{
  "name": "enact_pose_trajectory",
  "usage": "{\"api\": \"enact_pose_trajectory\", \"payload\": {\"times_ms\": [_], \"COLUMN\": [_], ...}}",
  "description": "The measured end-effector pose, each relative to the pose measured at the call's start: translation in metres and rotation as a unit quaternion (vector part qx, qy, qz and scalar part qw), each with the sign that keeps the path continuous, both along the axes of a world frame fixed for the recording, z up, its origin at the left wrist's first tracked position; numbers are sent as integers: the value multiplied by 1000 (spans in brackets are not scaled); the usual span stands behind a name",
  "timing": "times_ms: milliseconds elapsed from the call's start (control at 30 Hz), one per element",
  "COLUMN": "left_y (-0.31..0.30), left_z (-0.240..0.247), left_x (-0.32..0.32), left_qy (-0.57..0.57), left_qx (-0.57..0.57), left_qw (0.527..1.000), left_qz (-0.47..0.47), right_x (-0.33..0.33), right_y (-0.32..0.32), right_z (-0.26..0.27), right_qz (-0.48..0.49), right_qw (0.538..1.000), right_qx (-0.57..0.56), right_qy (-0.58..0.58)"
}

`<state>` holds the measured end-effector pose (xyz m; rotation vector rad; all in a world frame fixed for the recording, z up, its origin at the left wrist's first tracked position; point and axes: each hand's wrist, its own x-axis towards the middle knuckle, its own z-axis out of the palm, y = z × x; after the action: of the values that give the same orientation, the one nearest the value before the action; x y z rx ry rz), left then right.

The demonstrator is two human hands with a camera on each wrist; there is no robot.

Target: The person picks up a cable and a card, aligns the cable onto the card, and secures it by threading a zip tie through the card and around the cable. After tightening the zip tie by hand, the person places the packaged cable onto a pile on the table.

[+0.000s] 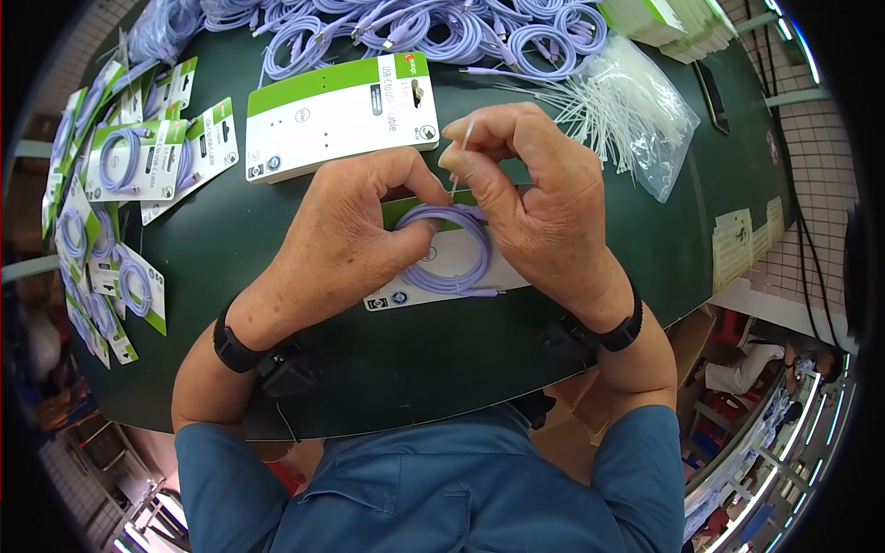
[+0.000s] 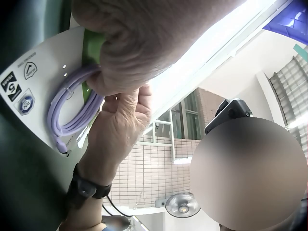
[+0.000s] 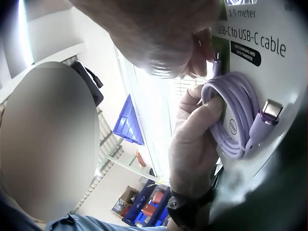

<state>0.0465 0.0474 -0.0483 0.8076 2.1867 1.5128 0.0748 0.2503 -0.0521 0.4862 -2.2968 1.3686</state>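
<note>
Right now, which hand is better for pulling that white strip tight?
Probably the right hand: its thumb and finger pinch the white strip. The left hand is busy holding the purple coil on the card.

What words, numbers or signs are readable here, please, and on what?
"1.5 meter": card under the coiled cable
"60W": its round mark
"FOR CHARGING AND DATA TRANSFER": its black label
"5 YEARS": its black badge
"USB-C to USB-C cable": that card; faintly, card stack
Too small or blurred: packed cards, other print.
</note>
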Motion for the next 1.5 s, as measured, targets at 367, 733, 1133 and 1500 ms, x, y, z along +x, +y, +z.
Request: {"api": "enact_pose_trajectory", "payload": {"times_ms": [367, 733, 1133, 1500], "left_y": [-5, -9, -13, -17], "left_z": [12, 12, 28, 34], "left_x": [-5, -9, -7, -5], "left_qy": [-59, -10, 17, 4], "left_qx": [25, 27, 51, 67], "left_qw": [997, 999, 998, 997], "left_qz": [33, 29, 32, 37], "right_x": [13, 22, 26, 34], "right_y": [10, 14, 7, 2], "right_z": [34, 50, 47, 45], "right_qz": [97, 175, 100, 81], "right_qw": [993, 978, 993, 983], "right_qx": [64, 47, 53, 104], "right_qy": [25, -102, 14, 130]}}
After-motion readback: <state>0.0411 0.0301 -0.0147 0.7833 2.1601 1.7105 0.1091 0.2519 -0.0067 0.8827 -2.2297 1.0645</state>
